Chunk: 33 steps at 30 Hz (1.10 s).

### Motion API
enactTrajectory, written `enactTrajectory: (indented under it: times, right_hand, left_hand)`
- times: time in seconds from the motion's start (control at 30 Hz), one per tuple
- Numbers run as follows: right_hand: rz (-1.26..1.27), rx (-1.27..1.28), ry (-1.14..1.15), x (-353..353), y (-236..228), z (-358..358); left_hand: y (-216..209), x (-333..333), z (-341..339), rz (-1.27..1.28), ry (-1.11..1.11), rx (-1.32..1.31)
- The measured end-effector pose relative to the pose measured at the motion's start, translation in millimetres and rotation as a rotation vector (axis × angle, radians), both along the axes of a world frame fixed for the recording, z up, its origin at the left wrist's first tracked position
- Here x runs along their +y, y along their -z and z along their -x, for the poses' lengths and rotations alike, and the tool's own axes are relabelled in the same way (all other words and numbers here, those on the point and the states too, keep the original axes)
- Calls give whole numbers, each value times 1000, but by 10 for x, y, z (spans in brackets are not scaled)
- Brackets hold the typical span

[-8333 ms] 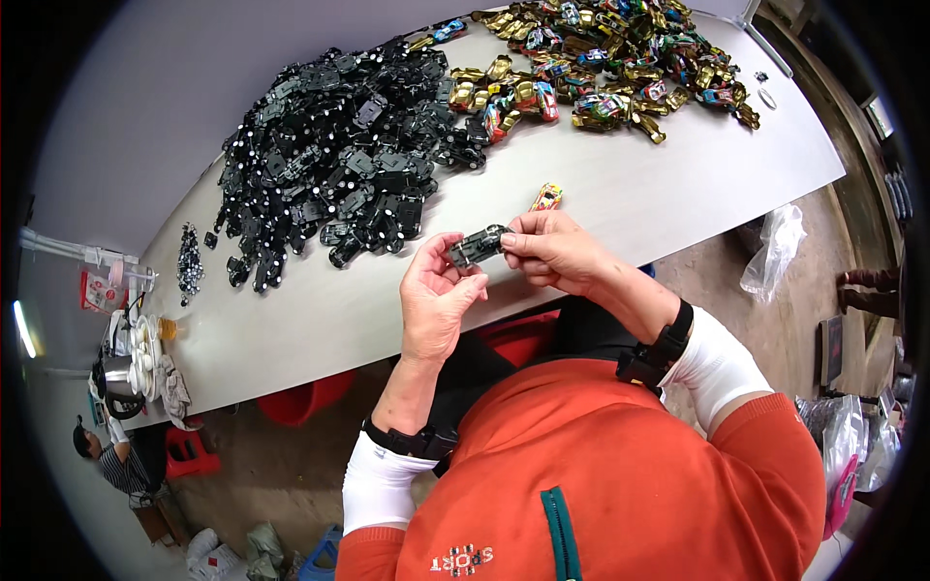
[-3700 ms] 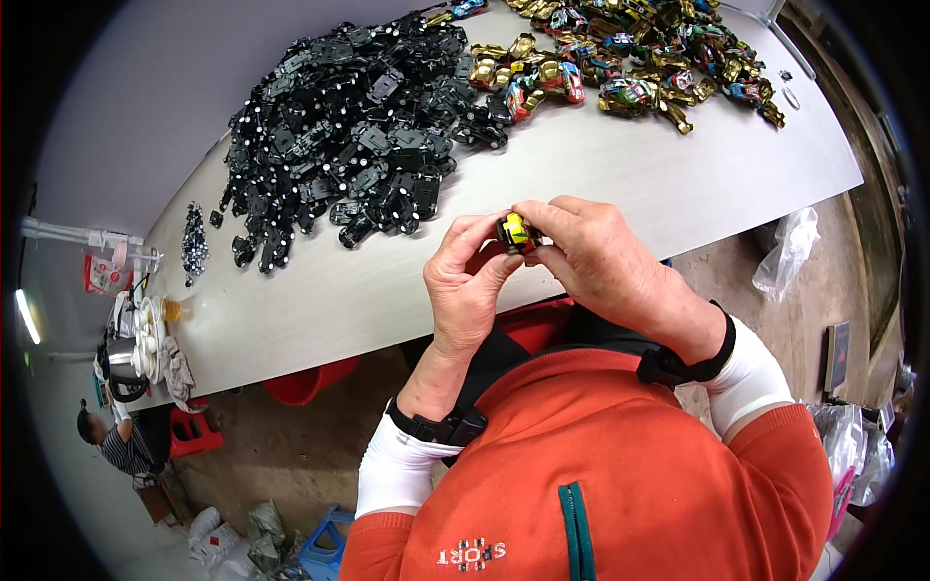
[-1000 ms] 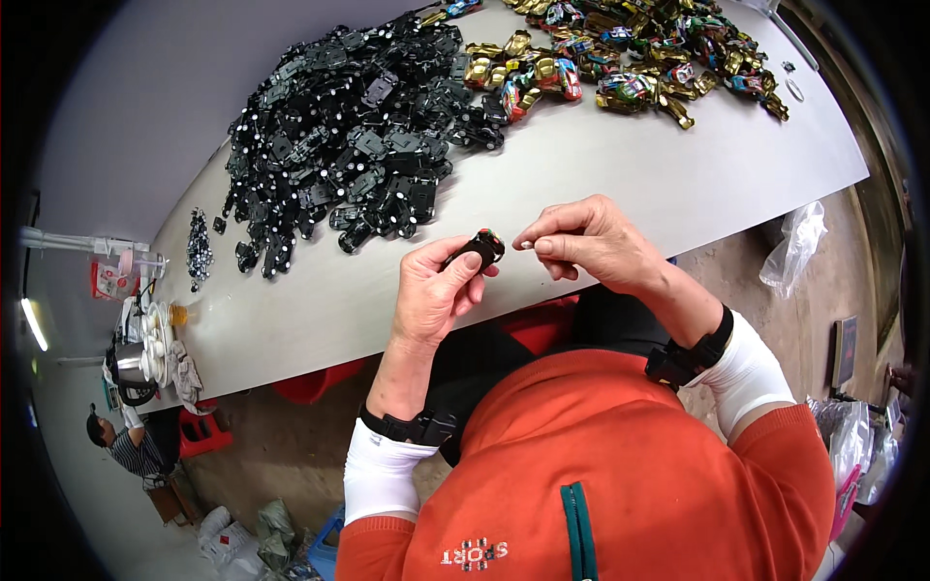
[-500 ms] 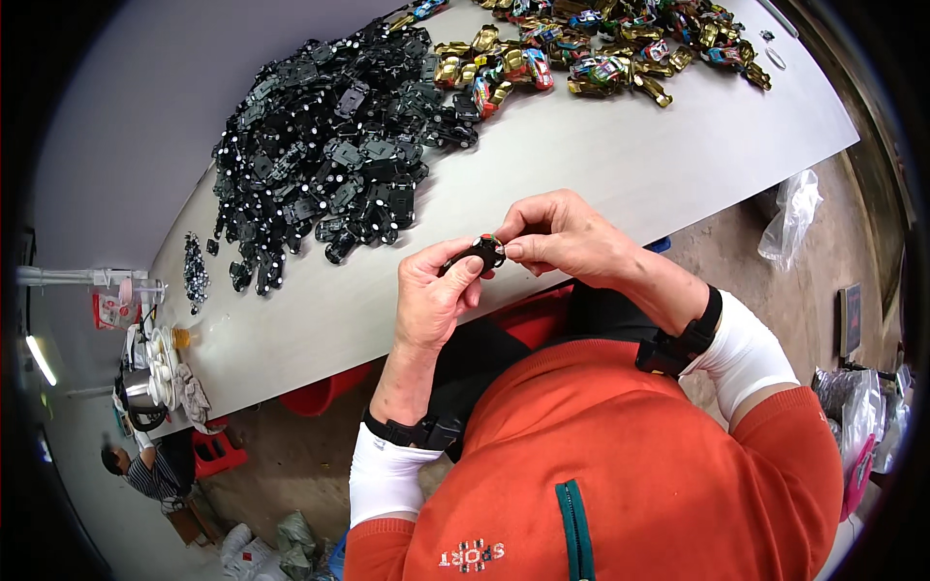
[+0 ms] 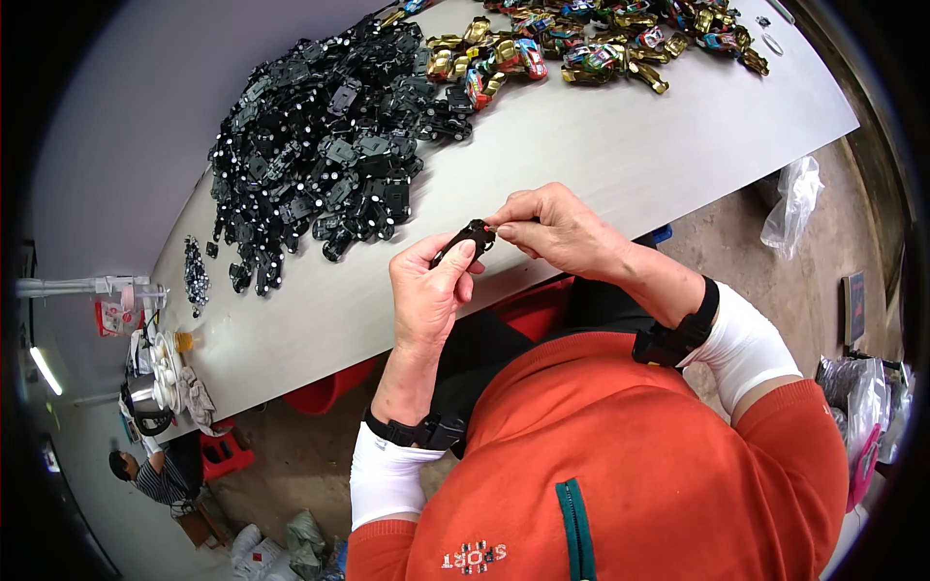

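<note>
My left hand (image 5: 426,290) is closed round a black toy car chassis (image 5: 469,237), thumb on top, just off the table's near edge. At the chassis's upper right end, my right hand (image 5: 564,232) pinches thumb and forefinger together. Whatever those fingertips hold is too small to make out, though a speck of red shows beside them. Beyond my hands, to the left, lies a large heap of black toy car chassis (image 5: 320,145) with white-centred wheels. Shiny gold and multicoloured toy car bodies (image 5: 596,58) are piled at the far side.
A strip of small wheel parts (image 5: 196,276) lies on the grey table (image 5: 620,145) at far left. Cups and a cloth (image 5: 199,397) crowd its left end. A red stool (image 5: 225,453) and a seated person (image 5: 160,474) are lower left. A plastic bag (image 5: 796,208) hangs at right.
My right hand has shifted slightly left and up, its pinch now right against the chassis's end. The chassis in my left hand has turned a little, showing its black side more.
</note>
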State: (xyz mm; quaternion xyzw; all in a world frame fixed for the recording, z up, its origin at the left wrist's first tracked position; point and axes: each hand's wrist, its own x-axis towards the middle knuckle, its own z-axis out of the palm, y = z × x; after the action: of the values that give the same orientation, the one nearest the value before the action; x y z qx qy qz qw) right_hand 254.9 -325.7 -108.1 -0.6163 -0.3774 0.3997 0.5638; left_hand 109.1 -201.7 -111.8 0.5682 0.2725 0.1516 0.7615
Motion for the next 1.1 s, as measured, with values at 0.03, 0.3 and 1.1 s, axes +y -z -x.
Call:
enactTrajectory:
  times: [0.03,0.3,1.1]
  right_hand:
    - [-13,-42,15,6,-6,7]
    - [-176,-530,146,76,291,58]
    - [30,290,-112,54,-174,4]
  left_hand:
    - [-1,-2,-1,-6,-2,8]
    - [60,-81,-25,4,-43,21]
    - [186,50,169,75,-9,-273]
